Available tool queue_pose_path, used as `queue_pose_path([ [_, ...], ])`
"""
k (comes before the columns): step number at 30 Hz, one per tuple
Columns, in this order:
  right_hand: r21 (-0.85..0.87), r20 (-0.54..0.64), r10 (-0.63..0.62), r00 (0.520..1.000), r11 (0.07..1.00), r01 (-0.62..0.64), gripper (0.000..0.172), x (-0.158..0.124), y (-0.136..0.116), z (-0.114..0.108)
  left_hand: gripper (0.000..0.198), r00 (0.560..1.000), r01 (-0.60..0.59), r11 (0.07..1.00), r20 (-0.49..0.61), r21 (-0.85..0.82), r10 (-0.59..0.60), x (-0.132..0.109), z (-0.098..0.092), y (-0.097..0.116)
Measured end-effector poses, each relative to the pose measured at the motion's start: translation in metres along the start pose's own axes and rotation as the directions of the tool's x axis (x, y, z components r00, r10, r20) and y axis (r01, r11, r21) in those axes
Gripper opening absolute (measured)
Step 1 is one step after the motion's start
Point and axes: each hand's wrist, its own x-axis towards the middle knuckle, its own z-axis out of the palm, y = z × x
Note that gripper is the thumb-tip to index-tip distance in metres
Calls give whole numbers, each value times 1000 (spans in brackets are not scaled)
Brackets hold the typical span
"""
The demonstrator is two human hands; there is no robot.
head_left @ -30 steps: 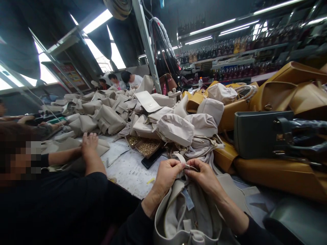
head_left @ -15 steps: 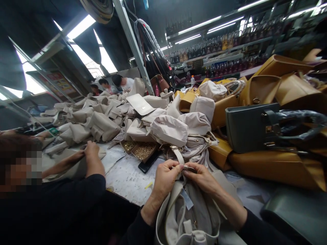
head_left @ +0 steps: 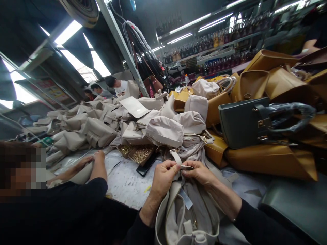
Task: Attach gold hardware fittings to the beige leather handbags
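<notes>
A pale grey-beige handbag (head_left: 161,217) stands open in front of me, its lining, a zip and a small translucent tag (head_left: 186,199) showing inside. Above its far edge, my left hand (head_left: 163,177) pinches a beige strap (head_left: 175,157) between thumb and fingers. My right hand (head_left: 200,174) is closed on the strap's end from the other side, and the fingertips of both hands nearly meet. A buckle shows at the strap's far end. Exactly how the strap runs under my fingers is hidden.
Beyond my hands are an open box of small gold-coloured hardware (head_left: 141,154) and a dark phone (head_left: 146,166). Beige bags (head_left: 99,132) pile up leftward; mustard bags (head_left: 270,165) and a dark green handbag (head_left: 241,124) lie right. A co-worker's arm (head_left: 98,170) is close on the left.
My view has turned slightly to the right. Both hands keep their pinch on the strap with little movement. The co-worker's hands at left have shifted on a beige piece.
</notes>
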Motion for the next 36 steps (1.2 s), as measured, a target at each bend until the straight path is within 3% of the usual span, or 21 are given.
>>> queue_pose_path([
  [3,14,18,16,1000,1000,-16,36,0,1,3,26,999,-36,998,23,53,34,3,-2,-1],
  [10,-32,-98,-90,991,996,87,23,-4,12,7,25,998,-64,997,8,43,64,1,2,-11],
  [14,56,-13,2,1000,998,-1,26,-1,15,1,24,998,-55,997,-23,59,57,-5,5,-14],
  [18,77,22,38,999,996,-39,35,4,18,-5,21,995,6,1000,97,19,-7,-7,2,-15],
  [24,90,6,20,1000,996,-20,29,6,24,-3,16,994,-98,937,76,335,77,-9,-5,-9],
  [27,80,10,-5,1000,997,4,27,6,26,-3,11,992,-125,903,44,410,117,-12,-4,-7],
  [36,30,97,-45,994,999,42,31,6,19,-11,18,995,-98,942,4,321,102,-9,1,-14],
])
